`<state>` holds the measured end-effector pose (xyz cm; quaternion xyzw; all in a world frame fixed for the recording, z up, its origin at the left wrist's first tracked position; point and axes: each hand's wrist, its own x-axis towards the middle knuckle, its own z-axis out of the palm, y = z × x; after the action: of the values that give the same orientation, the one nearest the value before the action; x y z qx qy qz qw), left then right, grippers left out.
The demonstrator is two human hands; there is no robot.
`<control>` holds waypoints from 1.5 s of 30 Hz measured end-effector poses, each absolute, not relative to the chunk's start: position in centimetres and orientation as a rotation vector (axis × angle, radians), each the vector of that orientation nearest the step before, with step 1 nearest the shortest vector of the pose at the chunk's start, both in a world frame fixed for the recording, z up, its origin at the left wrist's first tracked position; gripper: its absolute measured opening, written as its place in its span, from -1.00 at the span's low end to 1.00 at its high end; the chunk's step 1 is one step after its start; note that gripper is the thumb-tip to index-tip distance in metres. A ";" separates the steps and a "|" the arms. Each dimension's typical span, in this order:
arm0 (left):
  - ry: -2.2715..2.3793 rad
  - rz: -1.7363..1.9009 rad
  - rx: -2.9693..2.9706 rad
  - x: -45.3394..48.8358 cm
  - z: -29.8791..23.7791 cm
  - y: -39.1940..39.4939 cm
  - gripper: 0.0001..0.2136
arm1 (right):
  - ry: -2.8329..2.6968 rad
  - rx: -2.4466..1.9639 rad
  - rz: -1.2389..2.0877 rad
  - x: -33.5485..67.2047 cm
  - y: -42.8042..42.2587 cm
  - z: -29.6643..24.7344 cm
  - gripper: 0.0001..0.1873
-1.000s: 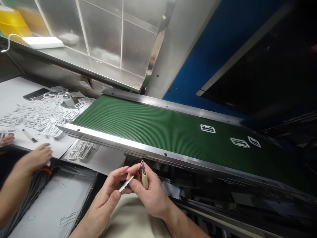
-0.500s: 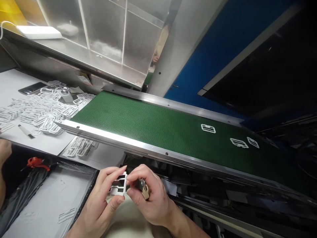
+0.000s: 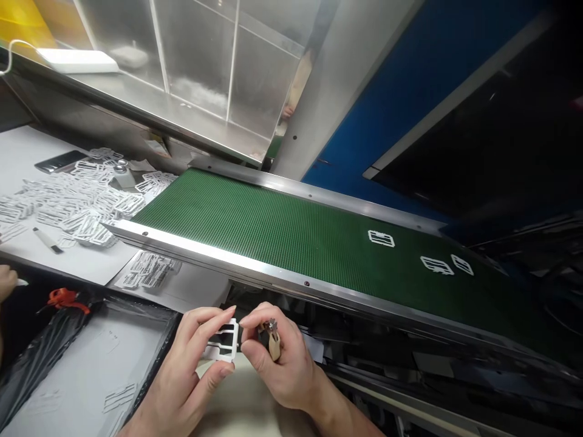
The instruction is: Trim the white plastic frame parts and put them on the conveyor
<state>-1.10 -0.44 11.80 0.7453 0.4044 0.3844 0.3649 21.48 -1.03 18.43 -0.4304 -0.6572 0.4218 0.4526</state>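
My left hand pinches a thin white plastic frame with slots by its edges, between thumb and fingers, upright in front of my lap. Close to its right is my right hand, curled around a small pliers-like tool with a beige grip and a metal tip. Thumb and forefinger of this hand are near the frame's edge, with a small gap between. Most of the tool is hidden in the palm.
A green conveyor belt with metal rails carries three white frames. Heaped frames cover the white table at left, near a phone. Orange-handled pliers lie by a tray. Another person's hand shows at the left edge.
My right hand has drawn slightly right, away from the frame, and the tool has turned in it. The frames on the belt have shifted a little left. The other person's hand has moved.
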 end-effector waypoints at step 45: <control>0.890 1.015 1.461 -1.8 12.6 -0.3 -0.62 | -1.973 -1.292 1.048 24.5 -0.5 21.0 -0.42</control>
<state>-1.81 -0.27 12.65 0.6161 0.3751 0.4277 0.5448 24.51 -0.46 20.98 -0.4811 -0.7347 0.3901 0.2767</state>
